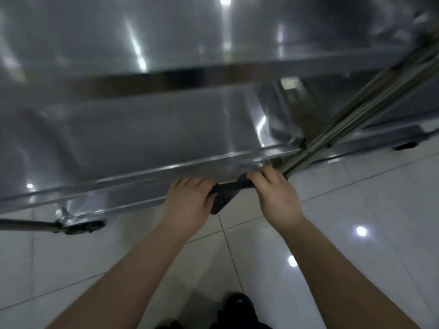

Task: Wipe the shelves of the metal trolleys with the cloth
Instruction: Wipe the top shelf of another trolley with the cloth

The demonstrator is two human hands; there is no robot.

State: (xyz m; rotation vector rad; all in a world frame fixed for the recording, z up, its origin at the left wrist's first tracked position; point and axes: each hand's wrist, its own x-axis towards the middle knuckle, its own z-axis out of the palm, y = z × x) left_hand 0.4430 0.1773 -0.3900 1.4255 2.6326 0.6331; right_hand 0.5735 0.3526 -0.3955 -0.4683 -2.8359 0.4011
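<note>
Glossy white floor tiles [356, 210] run under a stainless-steel trolley, whose lower metal shelf [142, 129] fills most of the view. Just in front of that shelf's front rim, towards its right corner post [356, 110], both hands grip a dark bunched cloth [225, 195]. The left hand [187, 203] pinches one end and the right hand [275, 198] curls round the other. I cannot tell whether the cloth touches the rim. The black caster [83, 226] under the shelf could let the trolley roll away under a hard wipe, and a cloth left bunched would likely miss strips.
</note>
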